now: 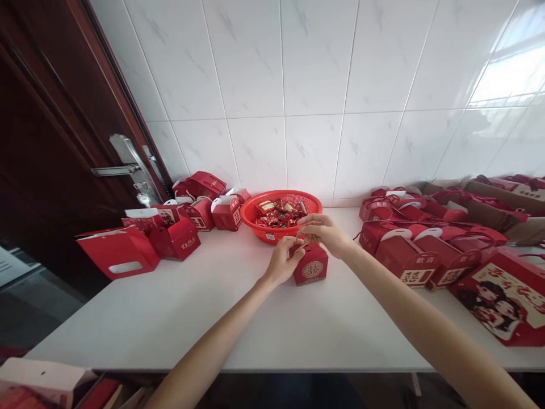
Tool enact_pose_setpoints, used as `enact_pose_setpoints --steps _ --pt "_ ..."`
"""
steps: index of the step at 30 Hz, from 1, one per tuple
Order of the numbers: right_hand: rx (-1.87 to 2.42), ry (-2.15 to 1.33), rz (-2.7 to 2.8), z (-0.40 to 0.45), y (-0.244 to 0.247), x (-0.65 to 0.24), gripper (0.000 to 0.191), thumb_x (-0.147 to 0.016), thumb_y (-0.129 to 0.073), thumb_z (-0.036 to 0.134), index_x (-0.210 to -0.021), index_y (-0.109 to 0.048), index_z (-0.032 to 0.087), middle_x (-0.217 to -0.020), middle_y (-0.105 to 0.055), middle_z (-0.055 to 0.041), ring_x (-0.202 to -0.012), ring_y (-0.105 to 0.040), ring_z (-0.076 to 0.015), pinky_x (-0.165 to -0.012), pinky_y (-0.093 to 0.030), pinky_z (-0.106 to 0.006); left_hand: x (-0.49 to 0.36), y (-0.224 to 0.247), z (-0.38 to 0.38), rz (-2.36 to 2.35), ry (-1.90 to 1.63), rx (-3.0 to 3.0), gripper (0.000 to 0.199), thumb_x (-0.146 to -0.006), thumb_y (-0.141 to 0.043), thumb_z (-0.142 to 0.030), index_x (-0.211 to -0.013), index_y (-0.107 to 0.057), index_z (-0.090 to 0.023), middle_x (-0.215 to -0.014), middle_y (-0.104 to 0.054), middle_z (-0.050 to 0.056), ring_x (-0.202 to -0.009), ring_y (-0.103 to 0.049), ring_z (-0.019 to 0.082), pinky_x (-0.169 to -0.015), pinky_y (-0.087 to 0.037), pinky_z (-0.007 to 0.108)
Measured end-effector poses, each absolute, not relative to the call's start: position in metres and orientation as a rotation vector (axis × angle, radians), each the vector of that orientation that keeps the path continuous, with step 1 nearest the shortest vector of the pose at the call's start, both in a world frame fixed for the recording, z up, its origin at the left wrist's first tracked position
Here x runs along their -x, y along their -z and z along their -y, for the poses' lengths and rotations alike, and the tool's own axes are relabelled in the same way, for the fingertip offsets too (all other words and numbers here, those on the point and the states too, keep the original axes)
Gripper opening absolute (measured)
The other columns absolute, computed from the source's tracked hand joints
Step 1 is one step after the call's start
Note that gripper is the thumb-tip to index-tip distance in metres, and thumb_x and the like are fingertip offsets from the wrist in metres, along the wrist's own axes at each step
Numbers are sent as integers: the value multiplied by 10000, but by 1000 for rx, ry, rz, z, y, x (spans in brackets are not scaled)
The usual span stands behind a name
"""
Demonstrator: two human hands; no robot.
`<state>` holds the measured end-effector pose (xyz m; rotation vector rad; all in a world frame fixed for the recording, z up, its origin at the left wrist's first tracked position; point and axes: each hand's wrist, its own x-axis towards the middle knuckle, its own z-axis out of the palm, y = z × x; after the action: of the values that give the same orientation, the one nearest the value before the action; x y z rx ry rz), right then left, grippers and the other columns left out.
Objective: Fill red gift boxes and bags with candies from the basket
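A small red gift box with a round gold emblem on its front stands upright on the white table. At its top left my left hand is closed, thumb and fingers pinching a thin tan cord. My right hand is over the box's top right, its fingers also closed on the cord. The fingers partly hide the box's top and the cord. Just behind the hands sits a red plastic basket that contains many wrapped candies.
Red gift boxes stand at the left, some with open flaps. More red boxes crowd the right side, with a large printed one near the front. A tiled wall rises behind; a dark door is at left.
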<state>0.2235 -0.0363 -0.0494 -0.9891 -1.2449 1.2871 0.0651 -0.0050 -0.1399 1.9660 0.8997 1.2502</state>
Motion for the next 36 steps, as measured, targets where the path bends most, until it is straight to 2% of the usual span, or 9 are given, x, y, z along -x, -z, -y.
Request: enact_pose_setpoints --steps 3,9,13,18,21,24,29,32,36 --pt "1033 -1276 1310 38 41 -225 187 -637 -732 129 -811 -672 158 -641 -672 -9 -560 -621 -125 -584 -505 -258 -63 135 9 -809 -1270 -1900 315 -807 -741 -387 -1051 -687 -194 -1050 -693 88 -1032 -644 256 -933 -500 393" --pt "1266 -1093 1469 36 25 -228 212 -649 -648 53 -830 -635 162 -531 -560 48 -524 -557 -127 -558 -466 -259 -61 133 14 -724 -1282 -1687 515 -734 -792 -357 -1202 -625 -222 -1224 -680 87 -1191 -607 259 -1054 -435 402" --pt "1470 -782 1749 37 20 -231 270 -648 -580 22 -867 -622 175 -493 -420 99 -490 -423 -104 -504 -325 -237 -54 137 9 -792 -1368 -1569 250 -771 -713 -412 -885 -653 -197 -981 -705 54 -988 -645 217 -906 -494 333" --pt "1695 -156 2084 45 10 -234 356 -664 -530 -4 -941 -638 191 -632 -547 33 -609 -480 -141 -550 -281 -264 -46 140 5 -907 -1294 -1548 440 -774 -646 -489 -523 -414 -211 -528 -449 -34 -569 -486 131 -613 -444 266" --pt "1788 65 2093 46 -1 -239 352 -702 -526 -12 -952 -656 199 -783 -645 -42 -677 -533 -175 -556 -265 -285 -48 146 7 -930 -1194 -1519 498 -780 -620 -542 -534 -323 -227 -471 -327 -66 -455 -353 99 -481 -334 247" --pt "1833 114 1984 42 -20 -255 285 -732 -559 -18 -880 -680 193 -869 -673 -88 -721 -571 -196 -593 -303 -294 -54 155 13 -942 -1056 -1533 458 -794 -579 -592 -593 -387 -228 -464 -319 -79 -430 -310 94 -444 -278 238" --pt "1764 96 1714 41 -74 -305 217 -702 -662 -25 -804 -717 159 -649 -598 -8 -649 -555 -157 -686 -409 -301 -62 167 20 -949 -861 -1686 498 -783 -580 -590 -549 -338 -222 -467 -314 -71 -459 -315 97 -466 -268 236" --pt "1814 252 1584 53 -110 -342 155 -761 -685 22 -892 -745 81 -614 -580 17 -609 -521 -99 -695 -428 -291 -65 169 24 -947 -800 -1731 525 -791 -577 -586 -539 -292 -225 -471 -299 -67 -470 -305 98 -475 -264 241" --pt "1954 292 1435 74 -139 -391 232 -843 -678 88 -1055 -740 17 -722 -669 -56 -630 -537 -81 -666 -428 -281 -67 168 29 -961 -833 -1712 513 -812 -570 -615 -593 -318 -226 -502 -289 -75 -480 -281 99 -471 -250 238"
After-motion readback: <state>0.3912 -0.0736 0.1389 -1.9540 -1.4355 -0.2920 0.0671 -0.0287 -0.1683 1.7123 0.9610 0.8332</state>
